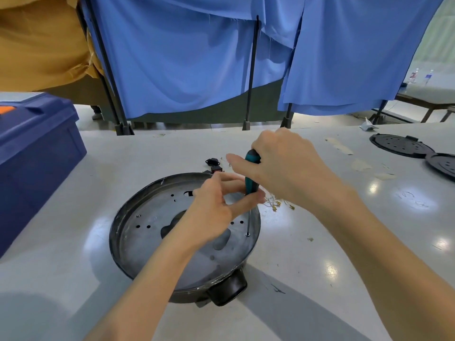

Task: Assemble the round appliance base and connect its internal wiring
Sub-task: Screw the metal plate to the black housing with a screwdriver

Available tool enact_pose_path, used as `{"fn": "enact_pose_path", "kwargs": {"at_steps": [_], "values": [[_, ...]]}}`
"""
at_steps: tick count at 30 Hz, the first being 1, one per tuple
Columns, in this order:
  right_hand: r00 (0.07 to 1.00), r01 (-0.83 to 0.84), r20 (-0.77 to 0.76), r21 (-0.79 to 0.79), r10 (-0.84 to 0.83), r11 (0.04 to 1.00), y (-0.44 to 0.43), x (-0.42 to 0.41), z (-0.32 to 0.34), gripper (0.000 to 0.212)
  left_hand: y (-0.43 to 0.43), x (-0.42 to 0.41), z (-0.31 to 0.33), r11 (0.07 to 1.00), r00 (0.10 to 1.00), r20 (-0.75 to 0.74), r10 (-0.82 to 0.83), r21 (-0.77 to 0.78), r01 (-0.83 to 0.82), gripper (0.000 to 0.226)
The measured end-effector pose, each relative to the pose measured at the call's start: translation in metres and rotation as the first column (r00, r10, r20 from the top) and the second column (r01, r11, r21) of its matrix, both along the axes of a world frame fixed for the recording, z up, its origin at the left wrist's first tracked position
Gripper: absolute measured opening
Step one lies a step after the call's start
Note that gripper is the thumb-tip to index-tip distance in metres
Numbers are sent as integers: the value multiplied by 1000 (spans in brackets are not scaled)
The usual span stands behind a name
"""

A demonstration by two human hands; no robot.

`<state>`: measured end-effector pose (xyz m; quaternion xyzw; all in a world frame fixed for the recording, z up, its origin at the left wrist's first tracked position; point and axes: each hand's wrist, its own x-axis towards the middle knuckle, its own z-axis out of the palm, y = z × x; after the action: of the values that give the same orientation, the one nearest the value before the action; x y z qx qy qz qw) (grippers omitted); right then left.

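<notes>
A round black appliance base lies on the white table, its grey metal inner plate full of holes and cut-outs. A teal-and-black screwdriver stands upright, its thin shaft down on a screw near the plate's right rim. My right hand grips the top of the handle. My left hand pinches the handle's lower end. White wires with brass terminals lie just right of the base, partly hidden by my right hand.
A dark blue bin stands at the left. Small black parts lie behind the base. Two black round covers rest at the far right. Blue curtains on black poles close off the table's back edge.
</notes>
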<state>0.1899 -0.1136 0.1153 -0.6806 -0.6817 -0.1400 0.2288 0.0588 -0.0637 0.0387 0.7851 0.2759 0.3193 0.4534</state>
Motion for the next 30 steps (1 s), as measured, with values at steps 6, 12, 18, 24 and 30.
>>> {"fn": "enact_pose_path", "kwargs": {"at_steps": [6,12,18,24,30], "values": [[971,-201,-133,-19,197,979,-4,7,-2,40,1,3,-3,998,999,24,-33,-61,34,19],[996,80,26,86,-82,993,-3,-3,-11,58,1,2,-3,999,999,3,-47,9,47,55],[987,-136,-95,-57,131,989,-7,7,5,44,2,-1,-1,991,991,4,-132,-25,132,28],[981,-132,-137,33,135,991,-2,3,-9,45,5,-4,3,990,989,-60,-135,31,137,17],[921,-56,-365,217,134,975,-8,19,-2,39,28,-33,7,966,971,-130,202,189,-175,28]]}}
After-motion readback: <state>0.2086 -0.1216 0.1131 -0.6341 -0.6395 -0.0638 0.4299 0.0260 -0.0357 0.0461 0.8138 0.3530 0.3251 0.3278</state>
